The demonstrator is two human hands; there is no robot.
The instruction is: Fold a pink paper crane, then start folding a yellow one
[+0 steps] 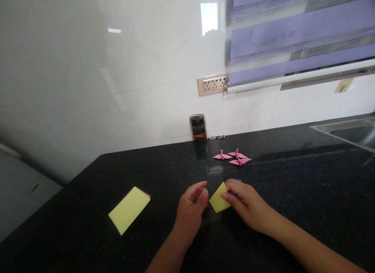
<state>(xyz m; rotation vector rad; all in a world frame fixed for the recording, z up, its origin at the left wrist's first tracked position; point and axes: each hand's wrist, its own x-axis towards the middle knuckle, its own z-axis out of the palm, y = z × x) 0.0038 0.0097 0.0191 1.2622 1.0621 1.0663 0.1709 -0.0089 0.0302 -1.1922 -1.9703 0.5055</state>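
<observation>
Three folded pink paper birds stand grouped toward the far side of the dark surface (96, 179): one on the left (222, 156), one far right (236, 153) and one near right (240, 162). With wings spread, they look finished to me. The folded yellow paper (217, 200) is in my right hand (249, 205), well to the near side of the birds; it is a small, flat, angular packet, so I judge it only partly folded, with its shaping left to do. Off to the left, a stack of flat sheets (129, 211) lies on the surface, yellow on top with a sliver of pink peeking out along the far edge. I can see no creases in the top sheet, so I take the stack as unworked.

My right forearm comes in from the near right corner, slanting far and left. The fingers of that hand grip the packet at its right side, thumb on the face towards me, the others mostly hidden behind. My left hand (191, 206) comes up from the near edge, thumb side toward the paper. Its fingers are loosely curled, with a gap between thumb and forefinger, and hold nothing that I can see; the thumb is just beside the packet's left corner, apart from it.
</observation>
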